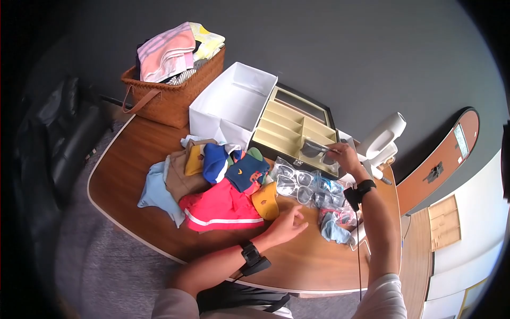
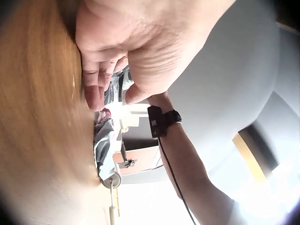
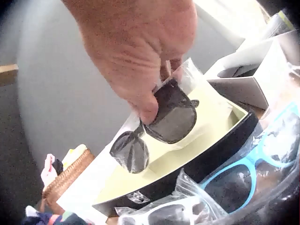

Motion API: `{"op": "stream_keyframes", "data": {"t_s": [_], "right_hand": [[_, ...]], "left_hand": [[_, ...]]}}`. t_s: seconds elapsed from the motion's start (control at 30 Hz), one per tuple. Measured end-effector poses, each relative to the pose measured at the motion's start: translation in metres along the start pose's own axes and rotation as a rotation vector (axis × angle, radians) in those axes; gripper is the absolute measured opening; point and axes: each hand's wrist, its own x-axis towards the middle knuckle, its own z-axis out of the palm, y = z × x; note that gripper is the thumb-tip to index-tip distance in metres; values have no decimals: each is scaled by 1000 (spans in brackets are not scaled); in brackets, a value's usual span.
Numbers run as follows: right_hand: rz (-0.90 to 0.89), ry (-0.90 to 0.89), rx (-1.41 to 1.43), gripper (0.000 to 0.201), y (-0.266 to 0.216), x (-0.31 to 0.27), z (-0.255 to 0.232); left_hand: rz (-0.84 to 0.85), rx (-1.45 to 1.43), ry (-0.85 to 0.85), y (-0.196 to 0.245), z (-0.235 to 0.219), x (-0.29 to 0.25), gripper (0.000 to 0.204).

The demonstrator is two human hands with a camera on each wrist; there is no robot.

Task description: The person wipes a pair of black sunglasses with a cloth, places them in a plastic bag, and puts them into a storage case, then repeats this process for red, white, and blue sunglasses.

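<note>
Most likely an office or meeting room, though a home study cannot be ruled out. The broad wood-topped desk [image 1: 119,170] has a curved outline and pale edging, as office furniture often does. Grey carpet [image 1: 133,260] covers the floor, a plain dark wall [image 1: 319,48] rises behind, and what looks like a black leather seat [image 1: 74,130] stands to one side. The goods on the desk are more homely: a woven basket [image 1: 178,103] of folded cloth, loose clothes [image 1: 226,204] and glasses [image 3: 176,115] in clear bags.
</note>
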Motion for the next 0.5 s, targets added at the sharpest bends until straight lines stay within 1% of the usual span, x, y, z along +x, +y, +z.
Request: {"op": "stream_keyframes", "data": {"t_s": [0.07, 0.1, 0.2, 0.3, 0.37, 0.4, 0.5], "right_hand": [[-15, -62, -62, 25, 6, 3, 8], [23, -98, 17, 25, 2, 0, 9], [51, -143, 10, 22, 15, -1, 18], [106, -123, -56, 23, 20, 1, 16], [-59, -91, -180, 22, 29, 2, 15], [-141, -74, -242, 22, 26, 1, 13], [-237, -109, -376, 20, 13, -7, 15]], "left_hand": [[30, 40, 28, -1, 0, 1, 58], [34, 60, 26, 0, -1, 1, 57], [31, 63, 39, -5, -1, 2, 54], [27, 59, 56, -11, 1, 3, 53], [25, 68, 60, -10, 1, 3, 51], [20, 75, 59, -9, 1, 2, 51], [15, 85, 62, -8, 1, 2, 49]]}}
